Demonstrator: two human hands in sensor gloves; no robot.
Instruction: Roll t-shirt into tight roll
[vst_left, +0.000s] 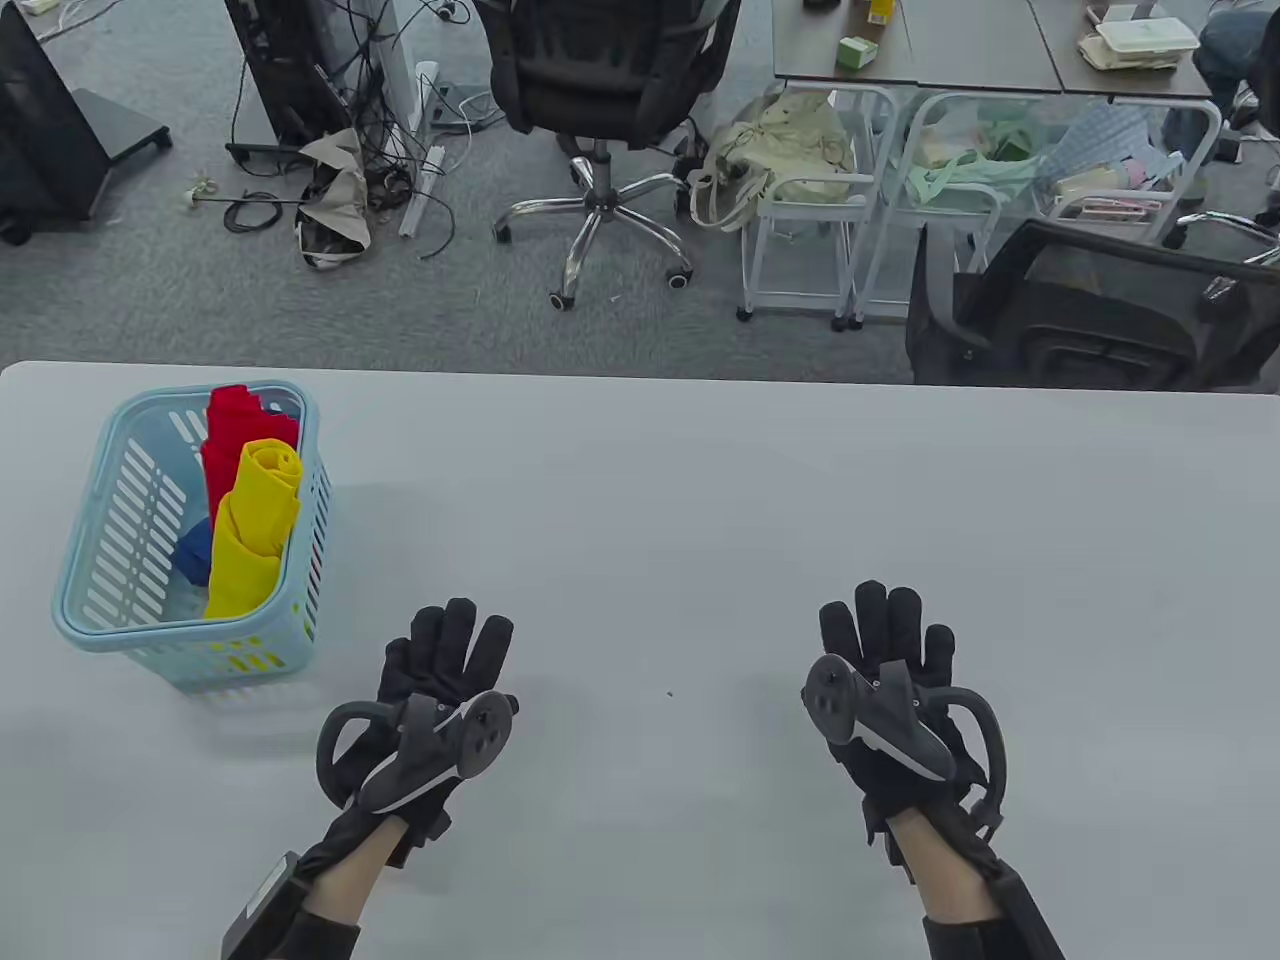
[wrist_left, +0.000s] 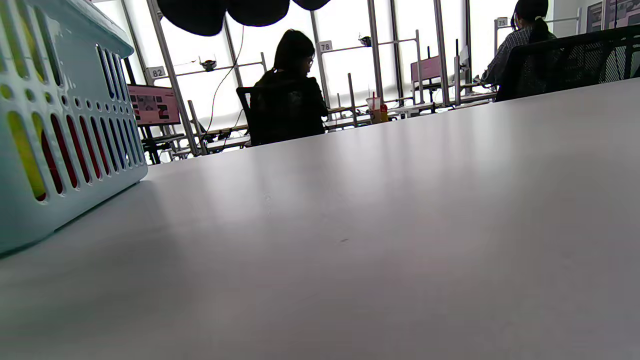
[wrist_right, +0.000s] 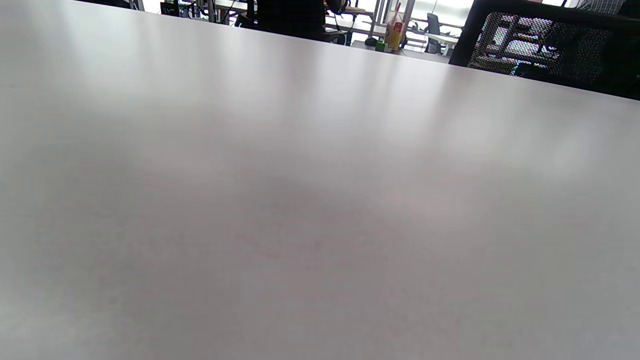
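Your left hand (vst_left: 440, 690) and right hand (vst_left: 885, 680) lie flat on the table (vst_left: 700, 480), fingers extended, holding nothing. Left of your left hand, the blue basket (vst_left: 95, 560) holds rolled yellow t-shirt (vst_left: 255, 520), red t-shirt (vst_left: 235, 420) and blue t-shirt (vst_left: 195, 550).

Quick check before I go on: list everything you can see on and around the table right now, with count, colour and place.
Basket: one, light blue, slotted plastic, on the table's left side.
Yellow rolled t-shirt: one, in the basket, leaning against its right wall.
Red cloth: one, at the basket's far end, behind the yellow roll.
Blue cloth: one, low in the basket, mostly hidden.
Table: one, pale grey.
Office chairs: two, black, on the floor beyond the table.
White trolleys: two, beyond the table on the right.
Left hand: black glove, flat on the table, holding nothing.
Right hand: black glove, flat on the table, holding nothing.
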